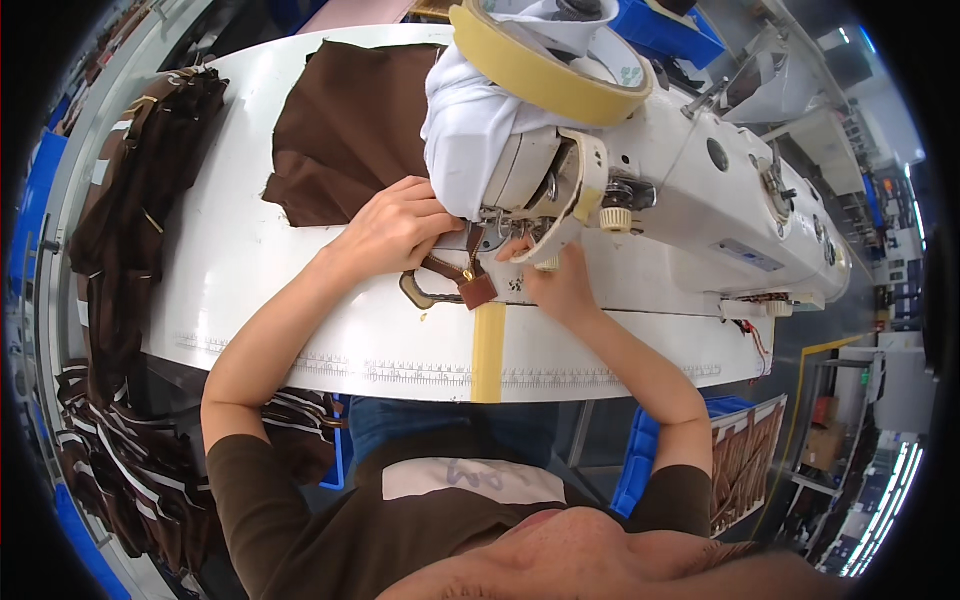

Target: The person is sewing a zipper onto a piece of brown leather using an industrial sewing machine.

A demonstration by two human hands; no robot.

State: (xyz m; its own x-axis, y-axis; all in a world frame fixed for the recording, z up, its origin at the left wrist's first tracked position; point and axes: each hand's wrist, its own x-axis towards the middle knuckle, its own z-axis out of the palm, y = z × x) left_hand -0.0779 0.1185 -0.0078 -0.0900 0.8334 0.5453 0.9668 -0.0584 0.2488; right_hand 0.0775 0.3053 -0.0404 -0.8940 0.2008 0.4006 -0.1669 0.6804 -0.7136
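Nearest the lens: person's chin and dark brown shirt w/ a pale patch on the chest, both forearms reaching up from the lower edge onto the white worktop [250, 270]. Left hand [395, 228] lies curled over a small brown strap piece [462, 272], fingers pinching it just left of the needle area of the white sewing machine [690, 200]; looks like a pinch grip, not a flat press. Right hand [553, 280] sits on the other side, fingertips tucked under the machine head beside the presser foot, touching the strap end; can't tell whether it grips or only steadies. Strap piece lies between the two hands, right at the needle, w/ a metal ring loop [418, 291] trailing toward the person's left and a reddish-brown tab nearest the worktop's front edge. Its long axis runs roughly left-to-right, tilted a bit toward the person. Left hand is on the bulk of it; right hand nearer the needle. Yellow tape strip [488, 350] runs on the worktop's front edge just below the tab. Brown fabric [345, 130] lies further back on the worktop, white cloth [470, 130] draped over the machine head, big roll of yellow tape [545, 55] on top. Striped brown pieces [130, 220] hang off the left side.
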